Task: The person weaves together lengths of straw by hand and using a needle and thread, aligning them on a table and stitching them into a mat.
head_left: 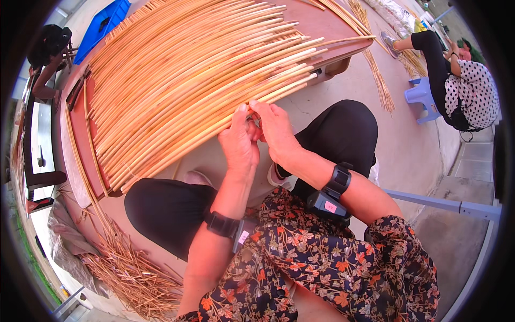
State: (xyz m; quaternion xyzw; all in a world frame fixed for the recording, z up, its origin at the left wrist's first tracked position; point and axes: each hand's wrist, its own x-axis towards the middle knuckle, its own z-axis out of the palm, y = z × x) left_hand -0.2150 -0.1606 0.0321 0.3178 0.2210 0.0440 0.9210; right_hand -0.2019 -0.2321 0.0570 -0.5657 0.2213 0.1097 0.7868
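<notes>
Tan stalks [198, 80] lie side by side in a wide layer on the red-brown table [327, 24], their right ends projecting unevenly. The left hand [240, 142] and right hand [276, 129] meet at the layer's near edge, thumbs uppermost. Both hands are closed on the edge stalks; finer detail between the fingertips cannot be told. Loose straw [134, 279] is heaped near left. At far left stands a blue crate [102, 29]; at far right, a stool [422, 100].

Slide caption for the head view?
Left hand and right hand meet at the near edge of a row of slender tan stalks on a reddish-brown table.
</notes>
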